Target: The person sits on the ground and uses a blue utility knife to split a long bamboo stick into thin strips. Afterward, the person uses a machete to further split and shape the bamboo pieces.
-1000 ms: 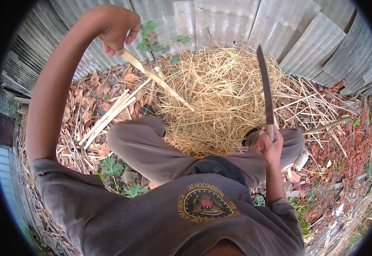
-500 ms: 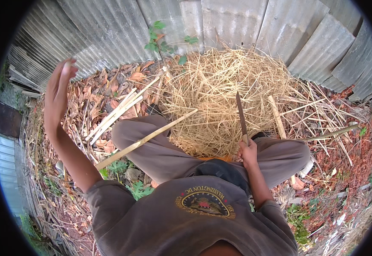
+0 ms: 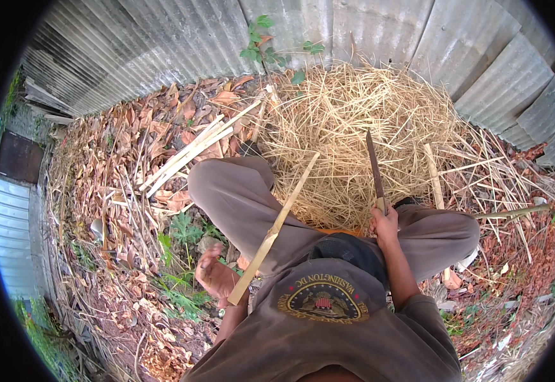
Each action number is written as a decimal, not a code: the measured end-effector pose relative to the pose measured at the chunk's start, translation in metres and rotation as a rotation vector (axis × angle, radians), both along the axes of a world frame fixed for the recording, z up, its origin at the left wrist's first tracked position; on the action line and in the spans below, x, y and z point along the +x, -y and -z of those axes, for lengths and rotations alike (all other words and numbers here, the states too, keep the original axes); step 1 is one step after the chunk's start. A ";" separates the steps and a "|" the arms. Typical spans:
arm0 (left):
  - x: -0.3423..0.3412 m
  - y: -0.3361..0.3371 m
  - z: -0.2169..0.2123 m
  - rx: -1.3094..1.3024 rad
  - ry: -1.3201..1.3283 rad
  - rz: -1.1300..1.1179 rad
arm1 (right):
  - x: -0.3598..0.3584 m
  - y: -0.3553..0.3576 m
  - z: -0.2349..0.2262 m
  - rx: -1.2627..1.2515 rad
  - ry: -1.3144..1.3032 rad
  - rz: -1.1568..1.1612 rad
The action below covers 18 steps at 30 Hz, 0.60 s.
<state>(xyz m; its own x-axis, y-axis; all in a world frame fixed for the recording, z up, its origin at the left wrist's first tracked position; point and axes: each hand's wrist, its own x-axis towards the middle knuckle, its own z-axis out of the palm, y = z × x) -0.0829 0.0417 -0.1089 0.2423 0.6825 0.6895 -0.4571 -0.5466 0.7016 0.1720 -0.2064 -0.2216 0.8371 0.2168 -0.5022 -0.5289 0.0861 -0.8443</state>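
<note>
Swung down from the upper left of the frame, the left hand [image 3: 217, 275] is now at lower centre-left, with its fingers loosely curled and apart; the near end of a split bamboo strip [image 3: 277, 226] crosses just beside its palm (whether they touch, I cannot tell). That strip stands steeper than before, slanting over the trouser leg [image 3: 236, 197] toward mid-frame. Right of centre, the right hand [image 3: 384, 223] is wrapped firmly round the handle of a long-bladed knife [image 3: 375, 165], blade pointing up the frame. Below, the dark T-shirt [image 3: 258, 347] bears a round emblem [image 3: 323, 302] ringed by gold lettering, upside down here. A straw heap [image 3: 360, 121] fills upper centre, pale split strips [image 3: 198, 148] lie upper left on dry leaves [image 3: 118, 191], and corrugated metal sheets [image 3: 379, 32] line the top.
</note>
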 end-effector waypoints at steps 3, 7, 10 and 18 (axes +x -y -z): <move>0.025 0.024 -0.023 -0.156 0.069 0.115 | -0.001 -0.004 0.001 0.011 -0.017 -0.006; 0.087 0.025 -0.056 -0.144 0.285 0.329 | -0.002 -0.007 0.002 -0.023 0.028 0.019; 0.141 0.005 -0.073 -0.178 0.484 0.502 | -0.002 -0.006 -0.010 0.008 -0.031 0.002; 0.227 -0.042 -0.226 -0.234 0.347 0.474 | 0.000 0.000 0.011 -0.062 -0.012 -0.022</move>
<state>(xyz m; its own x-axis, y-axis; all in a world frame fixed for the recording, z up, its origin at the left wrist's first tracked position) 0.1438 0.0839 0.1173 0.3446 0.6980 0.6277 -0.8341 -0.0791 0.5458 0.1725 -0.2067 -0.2321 0.8261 0.2035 -0.5254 -0.5403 0.0216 -0.8412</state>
